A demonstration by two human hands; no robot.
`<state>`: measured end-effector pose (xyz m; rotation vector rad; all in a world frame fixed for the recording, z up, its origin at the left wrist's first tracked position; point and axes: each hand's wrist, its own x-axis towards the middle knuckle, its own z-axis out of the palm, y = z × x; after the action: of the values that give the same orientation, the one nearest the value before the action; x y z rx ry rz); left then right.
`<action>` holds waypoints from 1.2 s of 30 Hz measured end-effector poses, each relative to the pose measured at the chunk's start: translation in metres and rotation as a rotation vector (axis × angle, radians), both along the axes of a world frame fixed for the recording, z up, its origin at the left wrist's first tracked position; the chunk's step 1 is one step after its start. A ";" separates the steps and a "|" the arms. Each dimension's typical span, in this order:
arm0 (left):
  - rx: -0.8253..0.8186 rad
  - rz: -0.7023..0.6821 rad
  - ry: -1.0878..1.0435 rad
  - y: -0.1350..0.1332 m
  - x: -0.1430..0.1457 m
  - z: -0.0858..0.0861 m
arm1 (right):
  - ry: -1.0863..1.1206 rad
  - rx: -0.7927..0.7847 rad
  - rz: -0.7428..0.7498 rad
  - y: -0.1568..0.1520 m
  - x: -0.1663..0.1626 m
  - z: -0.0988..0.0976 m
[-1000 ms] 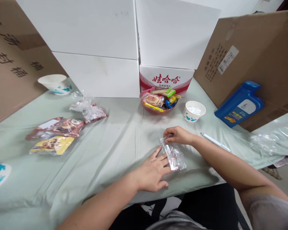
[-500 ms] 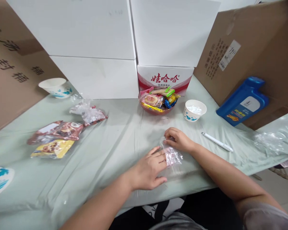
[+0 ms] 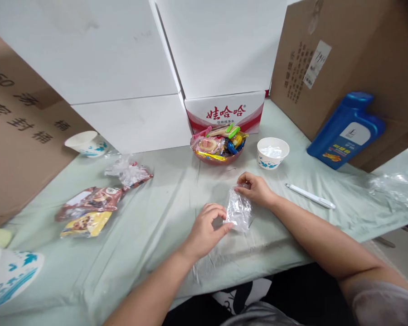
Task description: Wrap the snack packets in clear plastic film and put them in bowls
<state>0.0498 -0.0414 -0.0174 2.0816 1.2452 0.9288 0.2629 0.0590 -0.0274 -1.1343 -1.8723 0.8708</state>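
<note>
A crinkled clear plastic bag (image 3: 238, 210) lies on the green cloth in front of me. My right hand (image 3: 255, 188) pinches its upper right corner between thumb and fingers. At the bag's lower left edge, the curled fingers and thumb of my left hand (image 3: 206, 228) hold the plastic. Beyond my hands stands a reddish-brown bowl (image 3: 219, 160) piled with wrapped snacks. A paper cup (image 3: 273, 158) with clear plastic inside is to its right, and a white pen-like tool (image 3: 311, 196) lies beside my right forearm.
To the left are a brown snack packet (image 3: 91, 200), a yellow packet (image 3: 86, 225), a crumpled clear wrapper (image 3: 125, 170) and paper cups (image 3: 91, 147). White boxes (image 3: 129, 122) form the back. A blue bottle (image 3: 347, 131) leans against the cardboard box (image 3: 302, 68) at right.
My left hand has gone from lying flat on the plastic to gripping its left edge. The bag is more spread out between my hands. The camera view has shifted and tilted slightly.
</note>
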 end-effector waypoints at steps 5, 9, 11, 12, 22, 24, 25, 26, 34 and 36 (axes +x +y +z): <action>0.091 0.194 0.170 0.000 0.004 -0.014 | -0.176 0.084 -0.016 0.000 0.002 0.002; 0.362 0.216 0.223 -0.003 0.008 -0.009 | -0.354 0.169 0.003 -0.002 -0.003 0.003; 0.446 0.033 0.263 -0.005 0.011 -0.004 | -0.406 0.201 0.007 -0.002 -0.004 0.001; 0.451 -0.078 0.300 -0.005 0.012 -0.003 | -0.426 0.215 0.007 -0.001 -0.004 0.001; 0.348 -0.216 0.439 -0.007 0.008 -0.004 | -0.265 0.336 0.238 -0.012 0.022 0.029; 0.347 -0.187 0.425 -0.005 0.003 -0.003 | -0.335 0.266 0.561 -0.022 0.018 0.034; 0.342 -0.178 0.423 -0.003 0.000 -0.002 | -0.400 0.258 0.648 -0.027 0.015 0.035; 0.338 -0.173 0.424 -0.001 -0.002 -0.002 | -0.468 0.270 0.680 -0.031 0.012 0.036; 0.316 -0.127 0.315 0.006 -0.009 0.004 | -0.625 0.447 0.549 -0.052 0.002 0.035; 0.252 -0.107 0.269 0.004 -0.009 0.005 | -0.577 0.371 0.549 -0.053 0.003 0.035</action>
<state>0.0407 -0.0370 -0.0125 2.5139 1.1808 0.8116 0.2656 0.0059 0.0079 -0.6799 -2.7621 0.4489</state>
